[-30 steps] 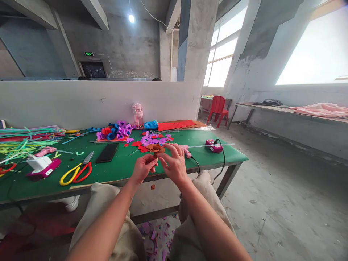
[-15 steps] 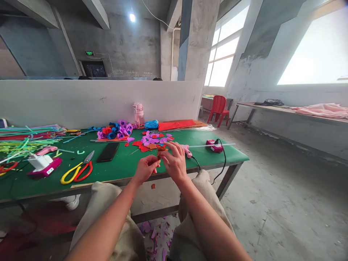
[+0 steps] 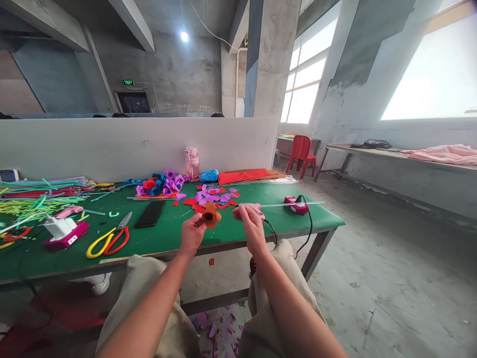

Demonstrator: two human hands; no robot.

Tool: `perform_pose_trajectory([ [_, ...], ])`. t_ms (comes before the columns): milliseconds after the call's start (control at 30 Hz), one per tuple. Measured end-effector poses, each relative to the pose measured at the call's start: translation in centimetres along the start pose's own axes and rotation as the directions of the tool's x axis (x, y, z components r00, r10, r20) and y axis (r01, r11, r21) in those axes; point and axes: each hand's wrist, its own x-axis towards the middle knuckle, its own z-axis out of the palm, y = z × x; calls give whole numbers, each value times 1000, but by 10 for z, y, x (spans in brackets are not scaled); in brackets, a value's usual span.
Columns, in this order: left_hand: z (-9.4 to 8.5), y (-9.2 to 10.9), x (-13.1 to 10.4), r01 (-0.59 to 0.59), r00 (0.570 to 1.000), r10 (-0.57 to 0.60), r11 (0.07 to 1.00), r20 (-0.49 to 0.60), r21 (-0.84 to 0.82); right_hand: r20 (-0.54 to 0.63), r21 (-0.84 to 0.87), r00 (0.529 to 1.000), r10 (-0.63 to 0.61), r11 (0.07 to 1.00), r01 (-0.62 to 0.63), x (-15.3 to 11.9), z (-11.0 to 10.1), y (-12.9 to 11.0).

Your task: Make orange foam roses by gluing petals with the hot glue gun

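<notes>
My left hand point(image 3: 193, 232) pinches a brown-orange paper flower point(image 3: 210, 216) by its base, its round open centre turned toward me. My right hand point(image 3: 254, 229) has its fingers closed round a pink hot glue gun point(image 3: 258, 211), partly hidden by the hand. A long clear glue stick point(image 3: 283, 204) juts from the gun's rear to the right, and a black cord point(image 3: 272, 228) hangs from it. Just beyond both hands, loose purple petals point(image 3: 208, 195) and red petals point(image 3: 191, 201) lie scattered on the green table point(image 3: 156, 241).
Left of the hands lie a black phone point(image 3: 150, 214), scissors point(image 3: 118, 233), a magenta power strip point(image 3: 70, 236) and a bundle of coloured stems point(image 3: 44, 191). Finished flowers point(image 3: 164, 183), a pink bottle point(image 3: 192, 161) and red sheets point(image 3: 242, 176) stand along the white partition point(image 3: 141, 144). Another magenta socket point(image 3: 296, 206) sits right.
My hands have moved apart. The right hand has left the flower and gone right onto the glue gun; the left keeps the flower, now turned to show its centre.
</notes>
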Motion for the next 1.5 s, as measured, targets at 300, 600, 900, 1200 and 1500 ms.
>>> perform_pose_trajectory([
  [300, 0, 5, -5, -191, 977, 204, 966, -59, 172, 295, 293, 916, 271, 887, -357, -7, 15, 0],
  [600, 3, 0, -6, -197, 979, 202, 966, -16, 170, 274, 327, 938, 213, 896, -299, -6, 11, -5],
  [900, 3, -4, -6, -205, 978, 210, 961, -8, 183, 308, 340, 927, 212, 886, -316, -5, 10, -8],
  [1200, -2, -5, 5, 28, 984, -41, 996, -172, -81, 113, 557, 946, 302, 770, -312, 15, -11, 3],
  [1500, -28, 0, 44, 66, 951, -141, 962, -277, -264, 139, 451, 876, 462, 758, -471, 4, 6, 16],
])
